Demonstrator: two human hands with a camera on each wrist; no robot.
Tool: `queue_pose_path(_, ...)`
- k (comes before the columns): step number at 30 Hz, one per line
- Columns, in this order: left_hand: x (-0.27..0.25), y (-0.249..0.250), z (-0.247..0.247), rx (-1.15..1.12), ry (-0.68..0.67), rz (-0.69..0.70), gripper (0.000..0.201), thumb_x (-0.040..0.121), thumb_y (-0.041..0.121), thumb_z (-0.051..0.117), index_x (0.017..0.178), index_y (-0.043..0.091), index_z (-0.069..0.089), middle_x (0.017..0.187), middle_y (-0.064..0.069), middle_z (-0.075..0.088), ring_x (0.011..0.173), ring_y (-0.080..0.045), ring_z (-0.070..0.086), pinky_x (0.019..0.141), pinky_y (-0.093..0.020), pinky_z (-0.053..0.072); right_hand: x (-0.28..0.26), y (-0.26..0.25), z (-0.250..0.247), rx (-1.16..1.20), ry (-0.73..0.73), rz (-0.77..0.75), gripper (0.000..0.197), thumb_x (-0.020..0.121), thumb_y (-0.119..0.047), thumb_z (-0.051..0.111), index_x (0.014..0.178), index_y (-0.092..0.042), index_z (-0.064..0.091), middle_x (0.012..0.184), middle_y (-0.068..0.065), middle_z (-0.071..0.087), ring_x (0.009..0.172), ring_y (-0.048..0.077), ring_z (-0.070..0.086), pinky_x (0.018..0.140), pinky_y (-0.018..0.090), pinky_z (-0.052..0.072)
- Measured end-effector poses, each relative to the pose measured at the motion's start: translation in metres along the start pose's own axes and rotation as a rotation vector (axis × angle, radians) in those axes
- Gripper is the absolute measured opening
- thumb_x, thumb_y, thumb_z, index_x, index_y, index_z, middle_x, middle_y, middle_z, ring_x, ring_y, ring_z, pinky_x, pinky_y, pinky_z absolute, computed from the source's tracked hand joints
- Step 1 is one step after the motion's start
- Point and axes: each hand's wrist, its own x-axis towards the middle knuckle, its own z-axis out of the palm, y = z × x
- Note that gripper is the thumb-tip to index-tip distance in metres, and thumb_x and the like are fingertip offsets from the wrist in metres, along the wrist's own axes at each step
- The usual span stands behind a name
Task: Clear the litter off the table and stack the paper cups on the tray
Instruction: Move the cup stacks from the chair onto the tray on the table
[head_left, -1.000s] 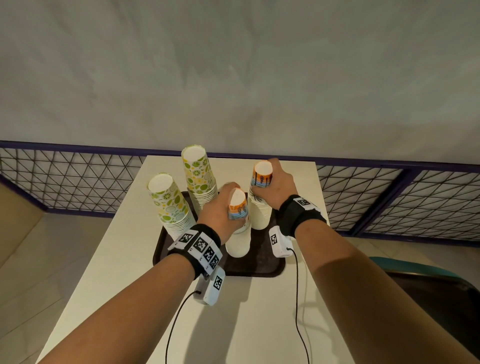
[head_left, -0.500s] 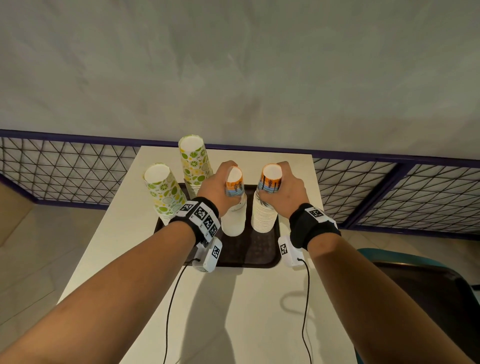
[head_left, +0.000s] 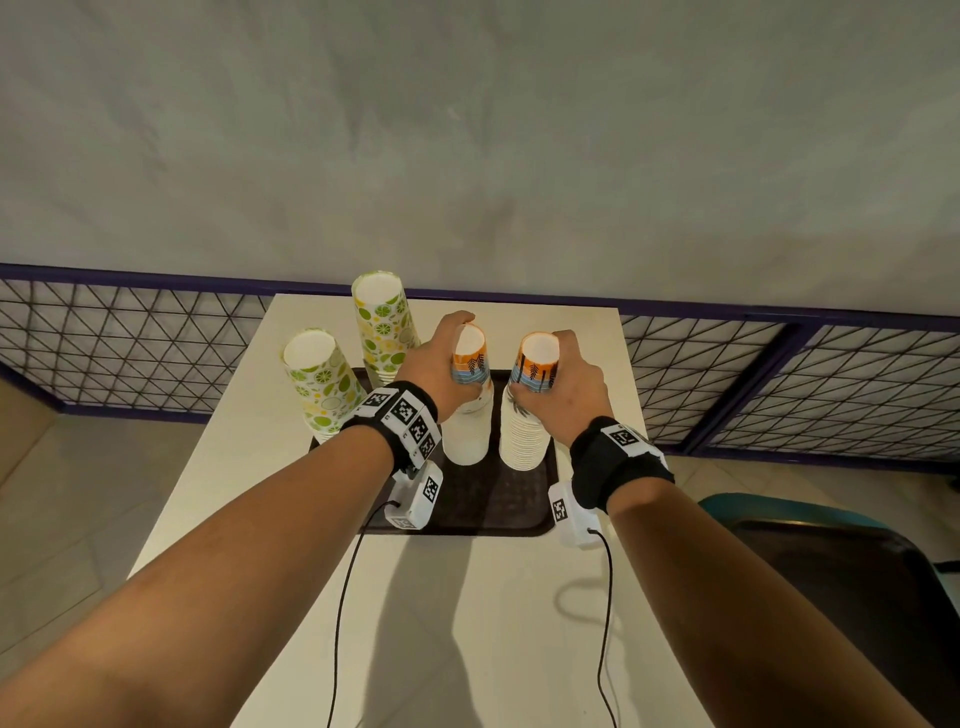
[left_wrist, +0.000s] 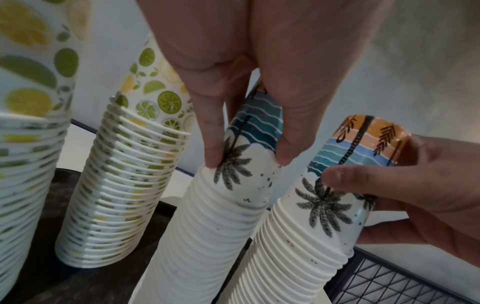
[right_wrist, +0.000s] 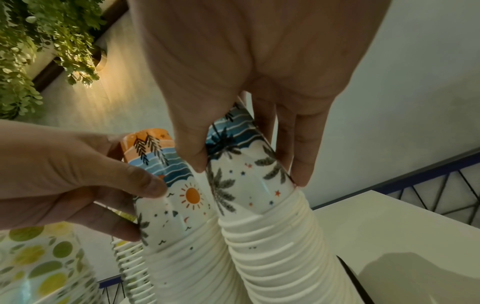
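Observation:
A dark brown tray (head_left: 483, 512) lies on the white table (head_left: 249, 467). Two lime-patterned stacks of upturned paper cups (head_left: 322, 387) (head_left: 385, 327) stand at its left. Two palm-and-sunset stacks stand side by side in its middle. My left hand (head_left: 453, 358) grips the top cup of the left palm stack (head_left: 467, 434), thumb and fingers pinching its sides (left_wrist: 249, 158). My right hand (head_left: 551, 375) grips the top cup of the right palm stack (head_left: 524, 439) the same way (right_wrist: 249, 172). Both stacks rest on the tray, nearly touching.
A purple-framed wire mesh railing (head_left: 130, 353) runs behind the table, with a grey wall above it. A dark chair with a teal edge (head_left: 831, 551) stands at the right. Cables from the wrist cameras trail over the near tabletop (head_left: 605, 623).
My left hand has moved its palm stack away from me, from the tray's front to level with the right stack. The right hand has kept hold of its stack.

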Motion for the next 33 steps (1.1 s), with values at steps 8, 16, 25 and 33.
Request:
queue_pose_path(8, -0.013, 0.006, -0.011, -0.113, 0.016, -0.011, 0.131, 0.070, 0.027, 0.091, 0.160, 0.032, -0.004, 0.152, -0.006, 0.046, 0.134, -0.025, 0.051, 0.102, -0.034, 0.042, -0.003, -0.004, -0.004, 0.047, -0.031, 0.015, 0.076, 0.081, -0.032, 0.083, 0.139, -0.024, 0.033, 0.133, 0.005, 0.061, 0.121, 0.030, 0.062, 0.101, 0.047, 0.054)
queue_pose_path(16, -0.053, 0.001, -0.078, -0.084, 0.242, 0.099, 0.085, 0.082, 0.042, 0.079, 0.150, 0.037, 0.030, 0.146, -0.004, 0.046, 0.130, -0.021, 0.052, 0.104, -0.047, 0.050, -0.001, -0.031, -0.041, 0.098, 0.006, -0.034, 0.105, 0.081, -0.038, 0.081, 0.158, -0.024, 0.013, 0.161, 0.010, 0.034, 0.146, 0.030, 0.036, 0.116, 0.046, 0.035)
queue_pose_path(25, -0.056, -0.036, -0.123, 0.363, 0.319, -0.105, 0.086, 0.074, 0.059, 0.076, 0.147, 0.033, 0.038, 0.148, -0.012, 0.036, 0.136, -0.037, 0.038, 0.109, -0.051, 0.040, 0.019, -0.136, -0.031, -0.121, 0.166, -0.432, 0.070, 0.088, -0.040, 0.056, 0.151, -0.018, 0.037, 0.160, 0.013, 0.033, 0.149, 0.035, 0.023, 0.119, 0.053, 0.029)
queue_pose_path(33, -0.048, -0.073, -0.100, 0.377, 0.137, -0.273, 0.098, 0.068, 0.055, 0.082, 0.148, 0.041, 0.026, 0.146, -0.009, 0.036, 0.130, -0.038, 0.049, 0.101, -0.053, 0.050, 0.040, -0.186, 0.040, -0.476, -0.140, -0.423, 0.089, 0.090, -0.043, 0.061, 0.160, -0.030, 0.009, 0.168, 0.016, 0.001, 0.154, 0.043, 0.002, 0.121, 0.059, 0.019)
